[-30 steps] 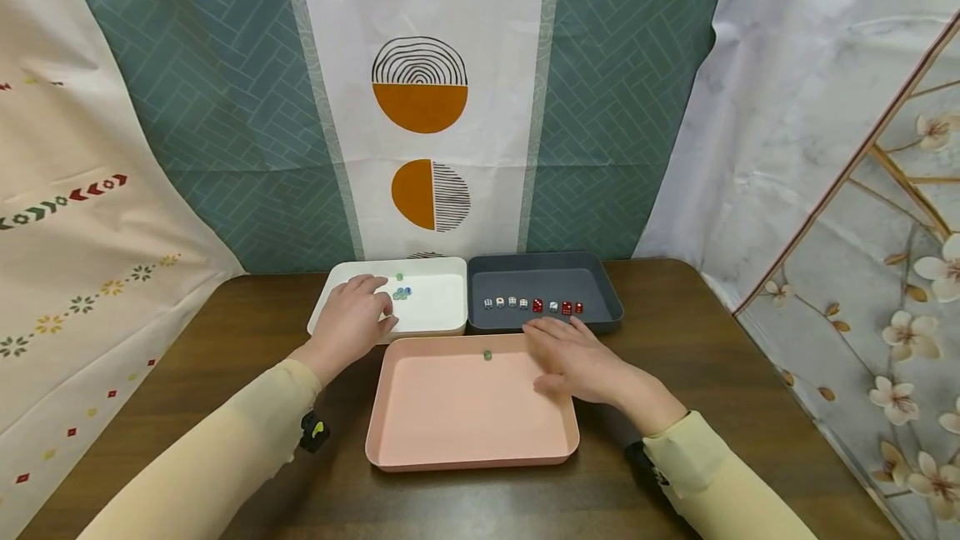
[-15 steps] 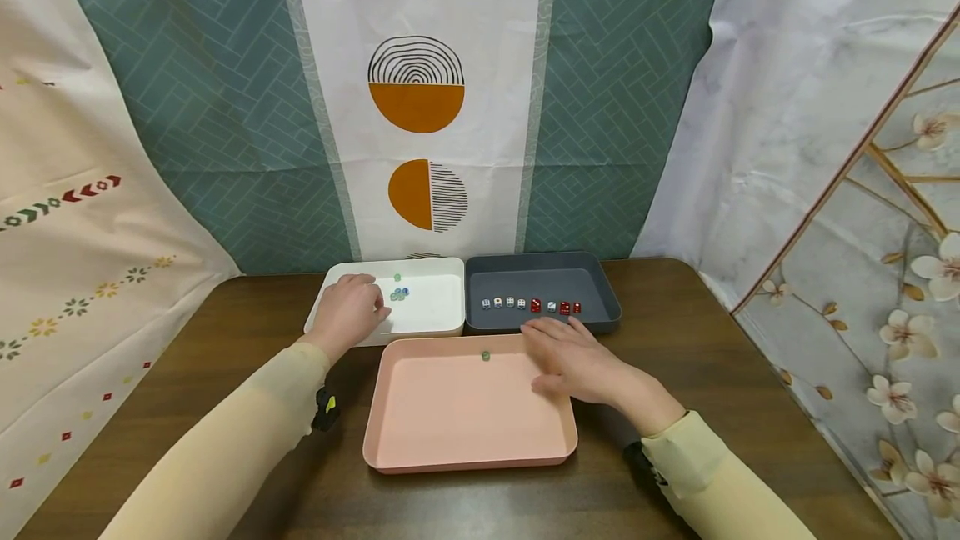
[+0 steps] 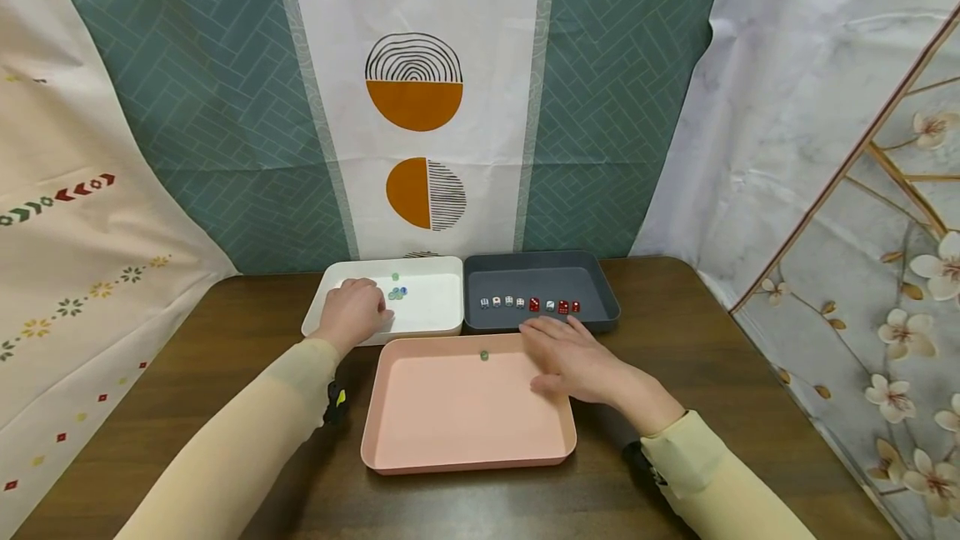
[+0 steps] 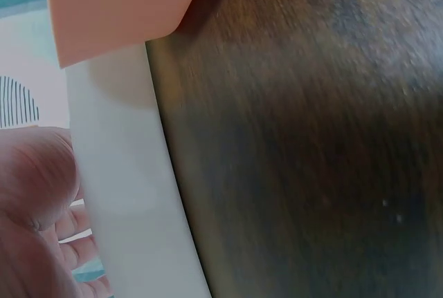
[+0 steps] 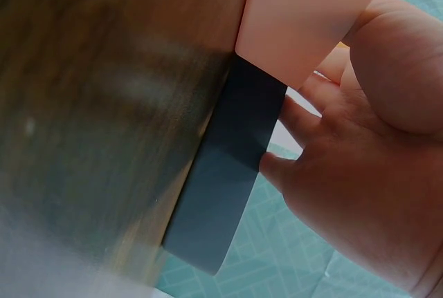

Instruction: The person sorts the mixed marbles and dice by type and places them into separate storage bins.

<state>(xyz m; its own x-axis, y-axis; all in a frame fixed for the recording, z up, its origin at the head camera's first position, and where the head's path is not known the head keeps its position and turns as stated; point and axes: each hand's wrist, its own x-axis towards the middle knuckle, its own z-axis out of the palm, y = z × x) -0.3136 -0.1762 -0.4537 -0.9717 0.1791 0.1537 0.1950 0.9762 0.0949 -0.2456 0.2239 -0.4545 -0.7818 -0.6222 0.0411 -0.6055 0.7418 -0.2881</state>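
My left hand [image 3: 350, 312] reaches over the left part of the white tray [image 3: 435, 313], fingers bent down inside it. In the left wrist view its fingers [image 4: 77, 248] are partly hidden by the tray wall; I cannot tell whether they pinch anything. Just right of that hand lie several small translucent green and blue pieces [image 3: 397, 293]. My right hand [image 3: 573, 363] lies palm down with loosely extended fingers over the upper right corner of the pink tray [image 3: 465, 415], fingertips near the dark tray's front rim. One small green piece [image 3: 483, 355] sits near the pink tray's far side.
A dark grey tray [image 3: 534, 273] stands right of the white one, both behind the pink tray. It holds a row of white dice [image 3: 508, 302] and red dice [image 3: 534, 304]. Everything stands on a brown wooden table [image 3: 660, 332], with patterned cloths [image 3: 600, 107] hanging behind and at both sides.
My left hand has turned and drawn slightly back, its thumb and fingers coming closer together and lower over the white tray. The right hand and the dice have stayed put.
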